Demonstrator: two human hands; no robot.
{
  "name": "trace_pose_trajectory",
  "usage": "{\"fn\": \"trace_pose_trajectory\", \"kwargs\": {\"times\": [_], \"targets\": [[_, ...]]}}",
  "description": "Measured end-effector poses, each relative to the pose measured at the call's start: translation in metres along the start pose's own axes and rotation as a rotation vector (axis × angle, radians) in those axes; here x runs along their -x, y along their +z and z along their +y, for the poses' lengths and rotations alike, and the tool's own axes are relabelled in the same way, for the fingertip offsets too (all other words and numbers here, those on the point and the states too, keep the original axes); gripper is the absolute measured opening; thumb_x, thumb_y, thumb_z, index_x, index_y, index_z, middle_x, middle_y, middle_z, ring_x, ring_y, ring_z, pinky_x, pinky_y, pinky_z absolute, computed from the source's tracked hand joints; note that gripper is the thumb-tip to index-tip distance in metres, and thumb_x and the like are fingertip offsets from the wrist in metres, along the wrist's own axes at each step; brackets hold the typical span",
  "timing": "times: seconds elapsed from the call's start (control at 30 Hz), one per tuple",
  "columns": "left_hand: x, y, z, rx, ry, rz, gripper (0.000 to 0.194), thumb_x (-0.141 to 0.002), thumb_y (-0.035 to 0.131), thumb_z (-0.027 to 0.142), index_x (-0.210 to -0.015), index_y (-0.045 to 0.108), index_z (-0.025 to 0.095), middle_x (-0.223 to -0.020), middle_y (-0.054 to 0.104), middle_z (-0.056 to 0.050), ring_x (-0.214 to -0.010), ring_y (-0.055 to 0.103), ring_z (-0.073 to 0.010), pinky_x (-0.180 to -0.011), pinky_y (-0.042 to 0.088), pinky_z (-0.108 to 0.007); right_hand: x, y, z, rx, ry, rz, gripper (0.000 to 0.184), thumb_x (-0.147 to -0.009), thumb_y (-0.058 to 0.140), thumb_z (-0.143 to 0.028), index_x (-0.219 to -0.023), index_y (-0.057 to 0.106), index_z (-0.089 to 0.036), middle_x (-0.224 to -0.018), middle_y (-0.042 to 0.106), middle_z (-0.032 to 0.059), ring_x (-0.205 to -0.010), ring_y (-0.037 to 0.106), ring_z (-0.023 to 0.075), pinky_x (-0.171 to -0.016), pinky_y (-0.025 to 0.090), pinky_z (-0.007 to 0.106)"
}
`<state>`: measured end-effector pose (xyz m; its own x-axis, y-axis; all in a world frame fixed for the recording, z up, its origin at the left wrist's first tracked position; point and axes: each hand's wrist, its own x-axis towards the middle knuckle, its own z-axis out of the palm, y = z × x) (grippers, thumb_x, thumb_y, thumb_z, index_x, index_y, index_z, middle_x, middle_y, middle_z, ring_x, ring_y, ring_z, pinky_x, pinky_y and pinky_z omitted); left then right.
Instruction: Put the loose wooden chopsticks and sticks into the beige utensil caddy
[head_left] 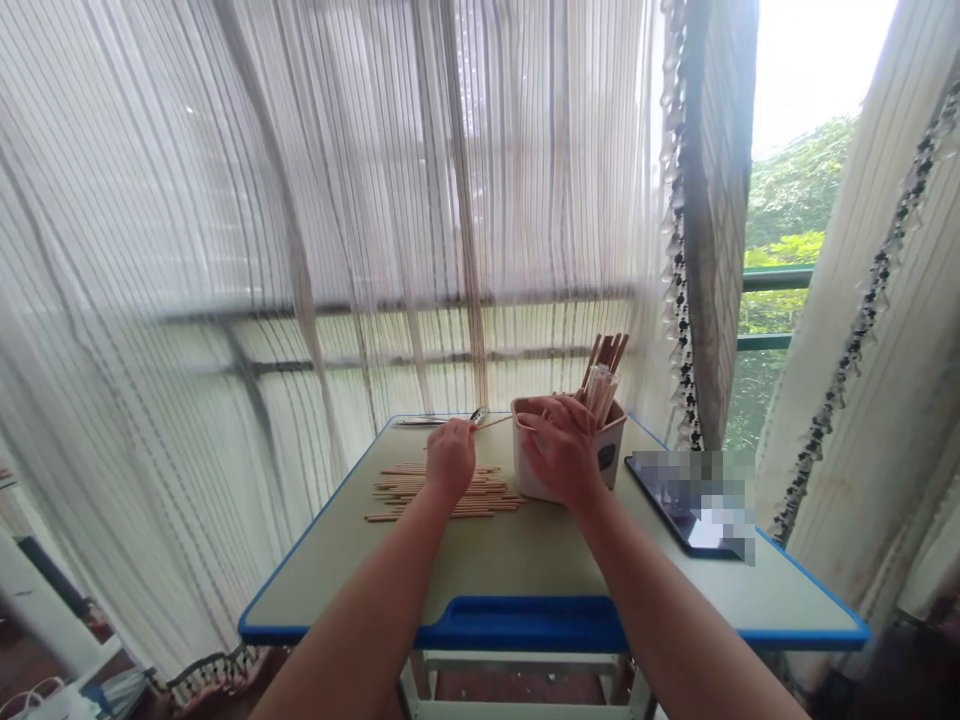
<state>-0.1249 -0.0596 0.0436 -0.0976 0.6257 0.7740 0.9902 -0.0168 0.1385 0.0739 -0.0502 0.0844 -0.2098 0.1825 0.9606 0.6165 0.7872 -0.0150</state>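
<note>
My left hand (451, 458) is closed on a thin wooden chopstick (495, 422), which points right toward a white container (531, 478). Over the container's near rim lies my right hand (561, 450), its fingers apart; whether they touch anything inside is hidden. Several chopsticks (600, 352) stand upright in the container, some in a clear wrapper (600, 392). Beneath and beside my left hand, a loose row of wooden chopsticks (405, 490) lies sideways on the table. A shiny metal utensil head (478, 415) shows just behind my left hand.
The pale table (337, 570) has a blue edge and a blue tray slot (532, 620) at the front. A dark tablet (675, 510) lies right of the container. Thin metal pieces (416, 421) rest at the back left edge. Sheer curtains (337, 200) hang behind.
</note>
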Motion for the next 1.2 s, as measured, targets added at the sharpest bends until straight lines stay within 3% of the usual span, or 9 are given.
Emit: {"fn": "trace_pose_trajectory", "kwargs": {"times": [0.17, 0.33, 0.53, 0.73, 1.2], "targets": [[-0.001, -0.001, -0.005, 0.065, -0.100, 0.169, 0.019, -0.090, 0.037, 0.020, -0.091, 0.056, 0.017, -0.091, 0.062, -0.010, -0.090, 0.056, -0.0241, -0.083, 0.041, -0.039, 0.001, 0.001, 0.002, 0.023, 0.030, 0.012, 0.022, -0.081, 0.057, -0.023, -0.101, 0.063, -0.028, -0.110, 0.062, 0.0007, -0.116, 0.044, 0.0238, -0.100, 0.032, 0.044], [0.001, -0.003, -0.006, 0.183, -0.058, 0.223, 0.016, -0.090, 0.038, 0.022, -0.089, 0.053, 0.019, -0.086, 0.061, -0.007, -0.086, 0.056, -0.0222, -0.081, 0.043, -0.038, 0.001, 0.000, 0.004, 0.014, 0.039, 0.036, 0.028, -0.083, 0.057, -0.028, -0.111, 0.059, -0.026, -0.110, 0.063, 0.0019, -0.113, 0.046, 0.0236, -0.098, 0.034, 0.043], [0.005, -0.003, -0.001, 0.269, 0.082, 0.206, 0.016, -0.092, 0.036, 0.021, -0.091, 0.052, 0.020, -0.084, 0.061, -0.006, -0.083, 0.055, -0.0199, -0.079, 0.045, -0.035, 0.002, 0.000, 0.006, -0.029, -0.016, 0.022, 0.024, -0.085, 0.057, -0.029, -0.108, 0.061, -0.028, -0.096, 0.067, 0.0001, -0.101, 0.052, 0.0210, -0.091, 0.037, 0.040], [0.008, -0.003, 0.004, 0.330, 0.100, 0.160, 0.018, -0.093, 0.034, 0.024, -0.092, 0.051, 0.020, -0.084, 0.060, -0.006, -0.082, 0.056, -0.0184, -0.076, 0.046, -0.033, -0.002, -0.003, 0.003, -0.125, 0.060, 0.006, 0.010, -0.086, 0.054, -0.028, -0.086, 0.062, -0.022, -0.084, 0.066, 0.0011, -0.095, 0.051, 0.0213, -0.086, 0.040, 0.037], [0.011, -0.007, 0.011, 0.325, 0.207, 0.188, 0.016, -0.093, 0.036, 0.022, -0.092, 0.052, 0.018, -0.077, 0.059, -0.003, -0.076, 0.055, -0.0164, -0.074, 0.044, -0.031, -0.006, -0.010, -0.005, -0.353, 0.185, 0.112, 0.004, -0.079, 0.060, -0.022, -0.079, 0.064, -0.022, -0.079, 0.066, 0.0027, -0.088, 0.053, 0.0190, -0.082, 0.046, 0.035]]}}
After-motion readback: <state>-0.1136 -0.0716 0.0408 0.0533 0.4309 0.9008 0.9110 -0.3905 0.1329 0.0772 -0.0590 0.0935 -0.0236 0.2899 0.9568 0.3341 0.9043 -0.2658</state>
